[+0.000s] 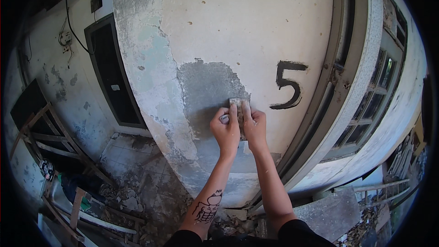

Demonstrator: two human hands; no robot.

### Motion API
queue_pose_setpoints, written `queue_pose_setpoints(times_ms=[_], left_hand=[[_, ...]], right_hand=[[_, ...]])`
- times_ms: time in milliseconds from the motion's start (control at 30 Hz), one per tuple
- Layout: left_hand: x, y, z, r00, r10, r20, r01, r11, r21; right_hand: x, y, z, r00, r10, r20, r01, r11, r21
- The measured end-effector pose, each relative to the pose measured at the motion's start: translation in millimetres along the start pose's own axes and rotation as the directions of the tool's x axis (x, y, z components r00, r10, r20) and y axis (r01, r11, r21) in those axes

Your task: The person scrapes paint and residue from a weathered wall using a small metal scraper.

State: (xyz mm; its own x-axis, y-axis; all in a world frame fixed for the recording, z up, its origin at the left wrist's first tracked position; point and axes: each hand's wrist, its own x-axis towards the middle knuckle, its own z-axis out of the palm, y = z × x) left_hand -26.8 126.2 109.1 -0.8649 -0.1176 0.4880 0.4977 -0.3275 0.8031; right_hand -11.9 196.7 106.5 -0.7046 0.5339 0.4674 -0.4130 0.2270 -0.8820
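2 hands, left hand (pixel 225 132), right hand (pixel 254 129), fingers pressing upright scraper blade (pixel 239 108) flat against wall (pixel 238 32), long axis vertical

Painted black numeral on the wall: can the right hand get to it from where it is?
Probably yes. The right hand presses a small scraper block on the grey scraped patch; the painted black numeral sits just to its right on the same bare wall, nothing between them.

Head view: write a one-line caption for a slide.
Both hands, left hand and right hand, press a small scraper blade against a bare grey patch on a peeling wall.
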Motion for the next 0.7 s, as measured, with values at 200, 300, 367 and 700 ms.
queue_pose_setpoints(times_ms=[200, 300, 367, 700], left_hand=[[9.3, 13.4, 5.9, 1.000, 0.027, 0.001, -0.027, 0.997, -0.072], [-0.1, 1.9, 1.7, 1.000, 0.015, 0.012, -0.015, 1.000, -0.023], [-3.9, -6.5, 2.8, 1.000, 0.005, -0.023, -0.005, 1.000, -0.022], [-1.5, 5.4, 3.1, 1.000, 0.008, 0.003, -0.008, 1.000, -0.012]], right_hand=[[8.5, -20.2, 3.6, 0.999, -0.030, 0.029, 0.027, 0.993, 0.111], [-3.0, -4.1, -1.4, 1.000, -0.027, 0.005, 0.027, 0.999, 0.042], [-1.2, -4.5, -1.4, 0.999, -0.040, 0.004, 0.040, 0.999, 0.019], [2.2, -1.0, -5.0, 1.000, 0.000, 0.032, 0.001, 1.000, -0.019]])
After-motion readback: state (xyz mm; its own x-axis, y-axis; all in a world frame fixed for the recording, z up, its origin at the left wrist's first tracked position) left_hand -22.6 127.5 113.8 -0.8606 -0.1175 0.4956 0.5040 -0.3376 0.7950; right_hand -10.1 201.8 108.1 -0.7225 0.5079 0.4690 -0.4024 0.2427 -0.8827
